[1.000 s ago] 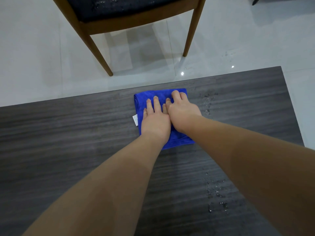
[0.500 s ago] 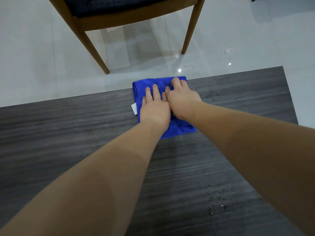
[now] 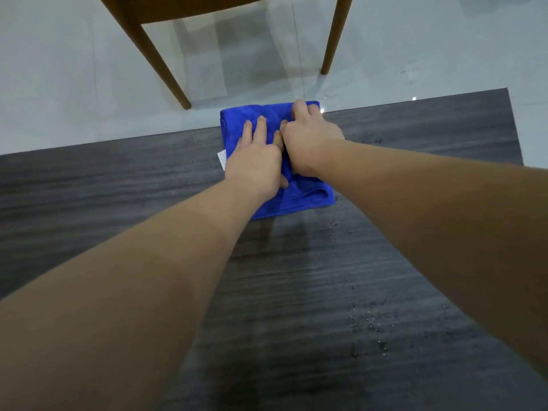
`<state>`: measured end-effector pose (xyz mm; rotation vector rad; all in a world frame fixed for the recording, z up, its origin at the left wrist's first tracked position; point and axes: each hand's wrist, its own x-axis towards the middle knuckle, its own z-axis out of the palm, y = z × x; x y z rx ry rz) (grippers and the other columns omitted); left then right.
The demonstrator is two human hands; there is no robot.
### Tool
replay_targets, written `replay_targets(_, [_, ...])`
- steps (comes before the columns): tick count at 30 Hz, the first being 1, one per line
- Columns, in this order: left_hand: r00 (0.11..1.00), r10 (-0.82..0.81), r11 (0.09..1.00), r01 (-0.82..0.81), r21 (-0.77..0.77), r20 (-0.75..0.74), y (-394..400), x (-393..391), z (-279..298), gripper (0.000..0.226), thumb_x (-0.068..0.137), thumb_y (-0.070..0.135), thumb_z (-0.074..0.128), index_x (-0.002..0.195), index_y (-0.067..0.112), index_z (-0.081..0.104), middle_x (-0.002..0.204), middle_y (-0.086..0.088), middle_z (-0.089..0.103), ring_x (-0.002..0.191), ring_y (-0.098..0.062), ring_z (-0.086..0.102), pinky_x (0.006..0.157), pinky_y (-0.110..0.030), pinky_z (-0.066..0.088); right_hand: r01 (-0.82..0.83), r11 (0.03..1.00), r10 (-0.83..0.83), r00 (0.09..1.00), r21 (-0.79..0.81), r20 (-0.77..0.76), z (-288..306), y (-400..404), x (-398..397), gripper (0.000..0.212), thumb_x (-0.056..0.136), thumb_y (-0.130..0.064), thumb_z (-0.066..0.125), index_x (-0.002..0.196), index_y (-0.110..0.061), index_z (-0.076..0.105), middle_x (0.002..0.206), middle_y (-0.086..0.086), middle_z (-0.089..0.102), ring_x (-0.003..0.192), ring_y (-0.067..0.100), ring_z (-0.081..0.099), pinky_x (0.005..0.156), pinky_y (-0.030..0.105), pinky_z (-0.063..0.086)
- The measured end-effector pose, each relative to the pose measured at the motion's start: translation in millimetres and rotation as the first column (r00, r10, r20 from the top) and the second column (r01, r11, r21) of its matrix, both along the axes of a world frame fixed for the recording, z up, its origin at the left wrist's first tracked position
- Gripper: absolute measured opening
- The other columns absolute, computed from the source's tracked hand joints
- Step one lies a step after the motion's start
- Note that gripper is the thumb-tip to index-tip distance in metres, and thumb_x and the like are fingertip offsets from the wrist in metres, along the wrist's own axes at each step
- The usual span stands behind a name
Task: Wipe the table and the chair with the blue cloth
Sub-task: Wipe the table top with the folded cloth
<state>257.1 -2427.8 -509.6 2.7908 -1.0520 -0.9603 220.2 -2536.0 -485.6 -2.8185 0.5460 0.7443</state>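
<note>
Both hands, left hand (image 3: 255, 161) and right hand (image 3: 311, 140), press flat-fingered on the blue cloth (image 3: 299, 200) (folded). Under this spread grip, the cloth overhangs the tabletop (image 3: 118, 179) far edge.

Under my palms the blue cloth (image 3: 292, 197) reads as soft, napped fabric, matt, with a small white tag (image 3: 221, 158) of paper or fabric at its edge; the table (image 3: 89, 185) is dark wood-grain, streaked, low sheen, beaded with water droplets (image 3: 367, 321); the chair (image 3: 154, 51) legs are smooth brown wood; the floor (image 3: 59, 84) is pale glossy tile.
</note>
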Motion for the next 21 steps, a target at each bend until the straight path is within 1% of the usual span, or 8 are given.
replay_targets(3, [1.000, 0.015, 0.999, -0.015, 0.032, 0.013, -4, 0, 3, 0.090, 0.082, 0.034, 0.077, 0.155, 0.026, 0.025, 0.164, -0.006, -0.010, 0.151, -0.027, -0.008, 0.115, -0.051, 0.023, -0.007, 1.000, 0.007, 1.000, 0.022, 0.029, -2, -4, -4, 0.035, 0.091, -0.019, 0.059, 0.125, -0.015, 0.054, 0.144, 0.010, 0.024, 0.132, 0.027, 0.027, 0.079, 0.039, 0.041])
replay_targets(5, [1.000, 0.011, 0.998, -0.013, 0.064, 0.027, -7, -1, 7, 0.096, 0.081, 0.035, 0.077, 0.157, 0.027, 0.019, 0.164, -0.007, -0.009, 0.151, -0.028, -0.007, 0.113, -0.054, 0.026, -0.022, 0.999, 0.020, 0.998, 0.041, 0.058, -5, -8, -8, 0.041, 0.090, -0.022, 0.061, 0.130, -0.014, 0.050, 0.146, 0.009, 0.022, 0.132, 0.026, 0.027, 0.079, 0.039, 0.042])
replay_targets(8, [1.000, -0.004, 0.997, 0.002, 0.081, 0.028, -19, -11, 10, 0.103, 0.082, 0.038, 0.076, 0.158, 0.030, 0.008, 0.164, -0.007, -0.009, 0.151, -0.028, -0.006, 0.111, -0.055, 0.028, -0.038, 0.998, 0.035, 0.997, 0.057, 0.065, -7, -22, -20, 0.055, 0.087, -0.024, 0.068, 0.136, -0.013, 0.045, 0.149, 0.010, 0.020, 0.134, 0.025, 0.027, 0.081, 0.039, 0.042])
replay_targets(11, [1.000, -0.011, 0.998, 0.009, 0.057, 0.028, -47, -25, 7, 0.100, 0.083, 0.039, 0.075, 0.158, 0.028, 0.009, 0.164, -0.009, -0.008, 0.151, -0.030, -0.006, 0.115, -0.051, 0.022, -0.035, 0.999, 0.032, 0.998, 0.041, 0.055, -6, -49, -33, 0.054, 0.087, -0.023, 0.069, 0.134, -0.013, 0.046, 0.147, 0.009, 0.023, 0.133, 0.025, 0.029, 0.081, 0.039, 0.042])
replay_targets(14, [0.999, -0.037, 0.998, 0.035, 0.056, 0.031, -75, -33, 6, 0.100, 0.082, 0.040, 0.076, 0.158, 0.024, 0.012, 0.164, -0.011, -0.008, 0.151, -0.032, -0.005, 0.118, -0.047, 0.018, -0.044, 0.998, 0.042, 0.998, 0.042, 0.044, -6, -77, -43, 0.055, 0.088, -0.026, 0.067, 0.137, -0.016, 0.045, 0.147, 0.010, 0.024, 0.134, 0.027, 0.029, 0.094, 0.043, 0.043])
replay_targets(17, [0.998, -0.058, 0.995, 0.055, 0.080, 0.038, -85, -32, 6, 0.101, 0.080, 0.042, 0.078, 0.157, 0.025, 0.015, 0.164, -0.010, -0.007, 0.151, -0.032, -0.004, 0.116, -0.050, 0.023, -0.042, 0.998, 0.039, 0.998, 0.049, 0.050, -11, -86, -45, 0.055, 0.086, -0.027, 0.070, 0.136, -0.018, 0.048, 0.142, 0.010, 0.027, 0.132, 0.028, 0.031, 0.098, 0.044, 0.042])
replay_targets(19, [0.997, -0.068, 0.994, 0.064, 0.089, 0.040, -83, -31, 7, 0.102, 0.079, 0.044, 0.078, 0.157, 0.027, 0.015, 0.164, -0.009, -0.008, 0.151, -0.031, -0.005, 0.114, -0.053, 0.026, -0.023, 0.998, 0.020, 0.998, 0.051, 0.057, -12, -85, -43, 0.054, 0.084, -0.027, 0.072, 0.133, -0.019, 0.051, 0.142, 0.010, 0.028, 0.131, 0.027, 0.030, 0.098, 0.044, 0.042])
replay_targets(21, [0.996, -0.078, 0.993, 0.074, 0.088, 0.035, -81, -32, 8, 0.102, 0.080, 0.044, 0.077, 0.158, 0.029, 0.012, 0.164, -0.009, -0.009, 0.151, -0.031, -0.005, 0.115, -0.053, 0.025, -0.018, 0.999, 0.016, 0.998, 0.044, 0.059, -12, -85, -43, 0.053, 0.084, -0.026, 0.072, 0.132, -0.018, 0.051, 0.141, 0.009, 0.028, 0.131, 0.027, 0.030, 0.096, 0.045, 0.043])
